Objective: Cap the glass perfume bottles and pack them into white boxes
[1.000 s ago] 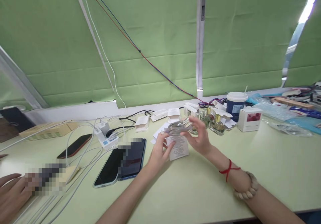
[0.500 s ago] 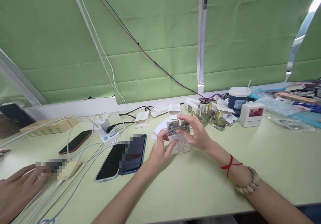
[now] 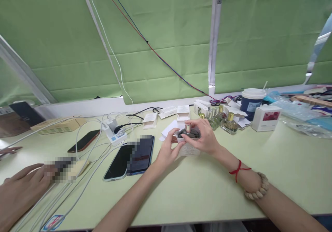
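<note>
Upright on the table in front of me is a small white box (image 3: 190,149), with a dark glass perfume bottle (image 3: 190,134) in its open top. The bottle's body shows just at the box's rim, and its rose-gold cap (image 3: 188,127) stands above. My left hand (image 3: 168,149) is closed round the box's left side, thumb on the front. My right hand (image 3: 204,137) is closed about the bottle and the box's upper right edge, thumb in front and fingers behind the cap; its far fingertips are hidden. Several gold-capped perfume bottles (image 3: 229,124) stand behind that hand.
Opened white cartons (image 3: 149,120) lie behind my hands. Left are two phones (image 3: 141,155), a power strip (image 3: 114,135), white cables and another person's hand (image 3: 28,183). At right stand a lidded cup (image 3: 251,104) and a white box with a red picture (image 3: 266,118).
The perfume bottle sits lower in the box, so less of its body shows above the rim. Both my hands have stayed around them, and the view has shifted slightly left.
</note>
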